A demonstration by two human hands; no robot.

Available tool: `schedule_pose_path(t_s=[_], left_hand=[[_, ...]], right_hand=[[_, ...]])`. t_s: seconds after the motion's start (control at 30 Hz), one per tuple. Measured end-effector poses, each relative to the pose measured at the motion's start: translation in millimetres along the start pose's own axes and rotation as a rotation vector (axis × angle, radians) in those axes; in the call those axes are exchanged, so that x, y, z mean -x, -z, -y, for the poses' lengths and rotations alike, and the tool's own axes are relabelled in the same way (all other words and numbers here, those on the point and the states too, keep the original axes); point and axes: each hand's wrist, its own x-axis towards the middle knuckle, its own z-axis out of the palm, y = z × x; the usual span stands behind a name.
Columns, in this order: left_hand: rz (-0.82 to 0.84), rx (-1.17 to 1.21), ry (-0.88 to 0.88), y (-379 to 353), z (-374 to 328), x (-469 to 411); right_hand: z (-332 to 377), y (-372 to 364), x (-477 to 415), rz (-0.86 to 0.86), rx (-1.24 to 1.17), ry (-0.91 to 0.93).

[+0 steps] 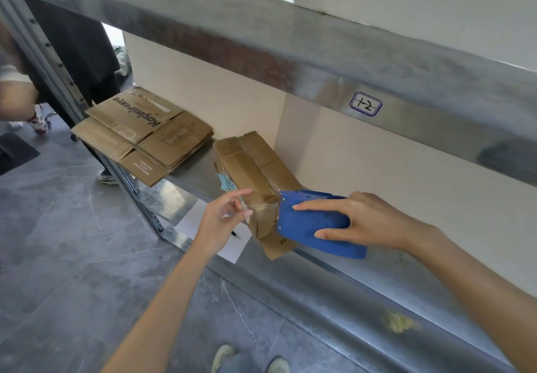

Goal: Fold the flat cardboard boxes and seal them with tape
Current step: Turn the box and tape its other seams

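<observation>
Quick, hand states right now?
Left hand: at the clear tape on the box, grip cannot be told.
Right hand: gripping the blue tape dispenser.

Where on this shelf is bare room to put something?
Bare metal shelf right of blue tape dispenser, bar a yellowish scrap. Narrow strip between flat cardboard stack and folded cardboard box. Crowded at that box's near end.

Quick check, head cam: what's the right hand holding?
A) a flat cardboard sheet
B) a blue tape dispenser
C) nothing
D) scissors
B: the right hand grips the blue tape dispenser, whose front end sits against the near end of the folded box on the metal shelf.
</observation>
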Motion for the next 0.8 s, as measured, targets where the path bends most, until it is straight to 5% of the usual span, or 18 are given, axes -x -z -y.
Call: schedule_pose_path(t_s=[0.37,0.57,0.8], left_hand=[[-0.009,-0.011,-0.087,-3,7,-17],[-0.027,-0.371,-0.258,4,14,-36],[0.178,-0.335,-0.319,19,8,-61]], right_hand=[[14,3,0,0.033,0.079,-0.137],[17,7,3,0.022,0.079,-0.188],[14,6,4,0.019,0.083,-0.239]])
